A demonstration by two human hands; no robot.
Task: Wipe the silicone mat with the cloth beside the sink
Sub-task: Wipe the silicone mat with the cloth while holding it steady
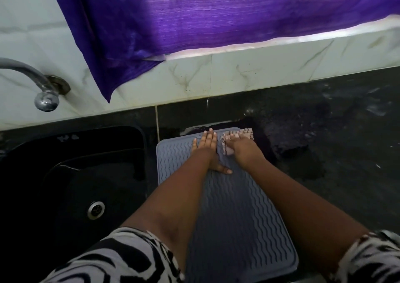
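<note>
The silicone mat (pixel 233 207) is laid on the dark bench (pixel 335 153) just beside the sink (pixel 65 174), its long side running away from the person. At the far end, the left hand (pixel 206 146) is pressed flat on the mat, fingers (pixel 208 136) straight and close together, thumb spread toward the middle. The cloth (pixel 227 147) is held down at the far right corner under the right hand (pixel 242 147), whose fingers are curled over it.

A slip is the likeliest trouble: the bench around the far edge appears wet, and a hard stroke could shift the mat toward the sink if the steadying pressure is eased. The small cloth could also bunch under the palm, so that ridges are skipped. Grooves nearer the person are judged harder to clear.

The sink is the only container seen; nothing is visible in it except the drain (pixel 96 210), though its dark basin hides detail. The tap (pixel 43 92) is mounted above it.
</note>
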